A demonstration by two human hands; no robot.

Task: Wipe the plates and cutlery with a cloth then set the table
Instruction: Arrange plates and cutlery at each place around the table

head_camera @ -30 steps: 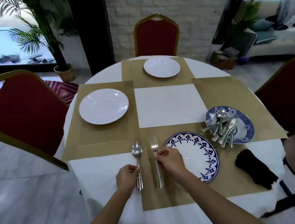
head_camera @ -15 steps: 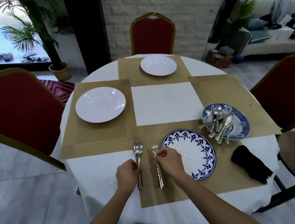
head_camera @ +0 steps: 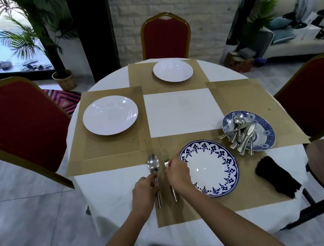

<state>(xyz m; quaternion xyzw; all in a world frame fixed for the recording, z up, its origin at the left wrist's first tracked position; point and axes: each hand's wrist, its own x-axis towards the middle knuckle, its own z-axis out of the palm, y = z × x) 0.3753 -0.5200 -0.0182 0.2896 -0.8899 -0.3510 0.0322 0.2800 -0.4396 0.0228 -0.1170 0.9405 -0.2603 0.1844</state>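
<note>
Two pieces are all that lie at this place so far, and almost nothing has shifted in the last second. Your left hand (head_camera: 144, 192) stays curled on the spoon (head_camera: 153, 164) handle. Your right hand (head_camera: 177, 173) keeps its pinch on the fork (head_camera: 165, 154) neck. The hands sit close together but apart, and you only nudge the two pieces straight.

Spoon and fork now lie side by side on the mat (head_camera: 210, 205) at the table's (head_camera: 182, 111) near edge, just left of the blue plate (head_camera: 212, 168). That reads as this setting being nearly squared, so you can probably let go.

Much remains. The other cutlery (head_camera: 242, 137) is heaped in the bowl (head_camera: 266, 129) near the right edge, with the cloth (head_camera: 277, 178) beside it. One white plate (head_camera: 110, 115) at the left edge and another (head_camera: 173, 70) at the far edge have nothing beside them.
</note>
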